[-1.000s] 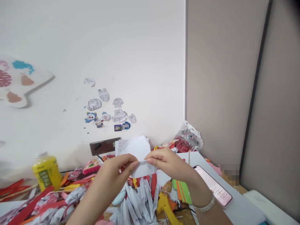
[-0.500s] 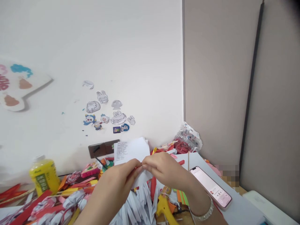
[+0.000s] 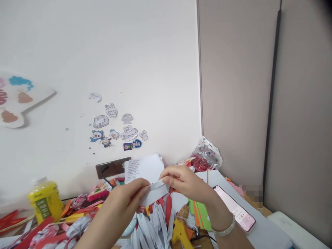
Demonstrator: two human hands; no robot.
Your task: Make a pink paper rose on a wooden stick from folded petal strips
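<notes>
Between my two hands a white sheet of paper (image 3: pixel 155 194) is held up, with a narrow fold along its top edge. My left hand (image 3: pixel 133 195) pinches the fold's left end between thumb and fingers. At the right end, my right hand (image 3: pixel 180 180) pinches the same paper, a sparkly bracelet (image 3: pixel 225 231) on its wrist. Just below hangs or lies a bundle of white paper strips (image 3: pixel 151 226). A yellow hot glue gun (image 3: pixel 181 230) rests to the right of the strips.
A phone (image 3: pixel 234 209) with a lit screen lies on white paper at the right. A yellow bottle (image 3: pixel 46 200) stands at the left among coloured paper scraps (image 3: pixel 75 218). Against the wall are a printed sheet (image 3: pixel 145 167), a dark socket strip (image 3: pixel 113 167) and a clear plastic bag (image 3: pixel 207 152).
My hands have moved apart along the paper's top edge, so the folded strip between them now shows. The view has shifted slightly.
</notes>
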